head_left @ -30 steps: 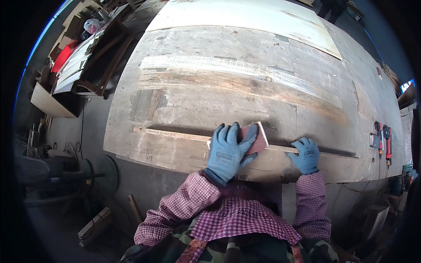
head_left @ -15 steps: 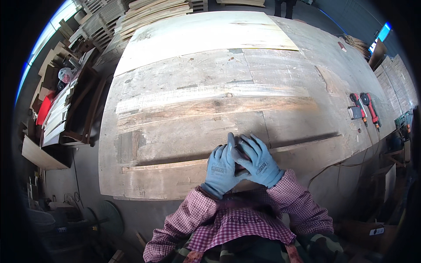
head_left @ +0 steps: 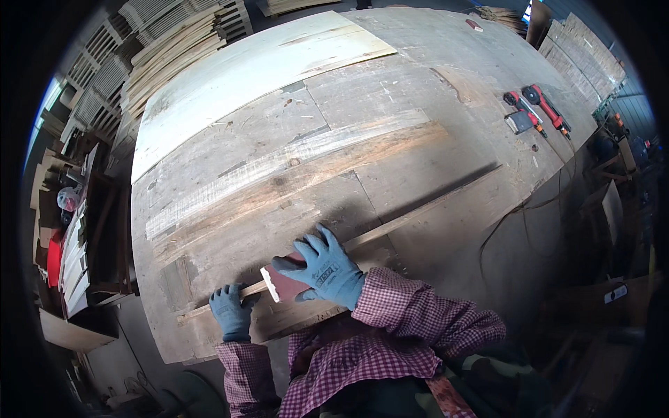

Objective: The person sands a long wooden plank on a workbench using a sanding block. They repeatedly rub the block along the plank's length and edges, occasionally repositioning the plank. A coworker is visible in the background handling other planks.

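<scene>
A long thin wooden strip [head_left: 432, 200] lies along the near side of the big worktable [head_left: 366, 83]. Near the strip's left end, my gloved left hand [head_left: 231, 311] is closed over it. My gloved right hand [head_left: 326, 270] grips a maroon sanding block [head_left: 283, 283] with a ragged white end. The block rests over the strip, just right of my left hand, and hides that stretch of it. Whether its underside touches the wood cannot be seen.
A pale plywood sheet [head_left: 251, 76] covers the table's far left part. Two red-and-black power tools [head_left: 547, 108] lie at the right, their cords hanging over the edge. Stacked boards [head_left: 174, 59] stand behind. Another maroon block [head_left: 474, 25] lies far back.
My hands were together over the strip's middle; now they are apart and further left. The left hand has taken hold of the strip, and the sanding block shows in my right. The view has turned.
</scene>
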{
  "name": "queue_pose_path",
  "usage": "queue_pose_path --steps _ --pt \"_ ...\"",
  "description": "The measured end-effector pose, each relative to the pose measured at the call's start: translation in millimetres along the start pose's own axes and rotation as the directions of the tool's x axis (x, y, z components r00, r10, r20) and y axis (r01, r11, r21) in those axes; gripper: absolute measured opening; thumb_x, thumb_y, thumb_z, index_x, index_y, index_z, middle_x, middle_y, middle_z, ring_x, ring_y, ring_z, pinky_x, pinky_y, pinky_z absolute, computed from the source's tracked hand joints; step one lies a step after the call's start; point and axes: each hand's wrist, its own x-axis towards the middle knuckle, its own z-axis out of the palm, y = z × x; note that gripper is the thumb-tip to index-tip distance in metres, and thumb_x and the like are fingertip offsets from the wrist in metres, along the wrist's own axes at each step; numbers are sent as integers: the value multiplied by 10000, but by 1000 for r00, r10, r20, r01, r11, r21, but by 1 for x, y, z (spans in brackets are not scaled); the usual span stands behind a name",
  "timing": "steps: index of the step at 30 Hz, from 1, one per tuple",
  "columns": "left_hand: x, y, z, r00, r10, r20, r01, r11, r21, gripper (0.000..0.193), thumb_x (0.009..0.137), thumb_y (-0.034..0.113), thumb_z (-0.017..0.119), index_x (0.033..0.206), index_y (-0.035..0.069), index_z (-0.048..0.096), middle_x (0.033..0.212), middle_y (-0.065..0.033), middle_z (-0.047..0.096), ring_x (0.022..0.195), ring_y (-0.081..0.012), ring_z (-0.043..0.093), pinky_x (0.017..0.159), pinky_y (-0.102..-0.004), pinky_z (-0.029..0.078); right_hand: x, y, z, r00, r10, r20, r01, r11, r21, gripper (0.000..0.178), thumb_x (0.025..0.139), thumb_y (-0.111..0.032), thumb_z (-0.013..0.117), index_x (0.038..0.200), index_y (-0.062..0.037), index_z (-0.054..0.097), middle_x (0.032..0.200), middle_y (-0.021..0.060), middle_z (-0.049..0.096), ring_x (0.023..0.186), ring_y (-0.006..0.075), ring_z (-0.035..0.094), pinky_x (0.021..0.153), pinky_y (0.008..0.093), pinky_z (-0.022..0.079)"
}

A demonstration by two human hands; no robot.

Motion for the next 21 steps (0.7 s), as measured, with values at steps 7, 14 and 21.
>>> queue_pose_path --steps 7,14,21 --pt "-9 2 -1 1000 -13 -16 13 1000 6 365 697 328 804 988 164 657 923 -58 636 909 -298 589 822 -450 429 -90 104 -19 889 372 -269 -398 916 -50 787 670 -588 771 1358 -260 575 1258 130 496 1158 335 468 1009 551 363" --pt "-14 8 -3 1000 -25 12 25 999 22 406 704 371 790 1020 177 627 938 -46 631 921 -282 584 841 -456 420 -185 234 -27 748 614 -251 -662 714 -226 762 733 -509 774 1416 -278 524 1179 147 555 1093 353 532 959 488 422" --pt "-5 12 -6 997 -47 58 47 999 4 366 689 307 797 999 179 649 975 -55 632 972 -292 573 891 -454 415 -6 -13 -2 982 108 -157 -87 987 136 793 700 -601 739 1397 -292 523 1212 109 479 1170 324 455 1108 548 313"
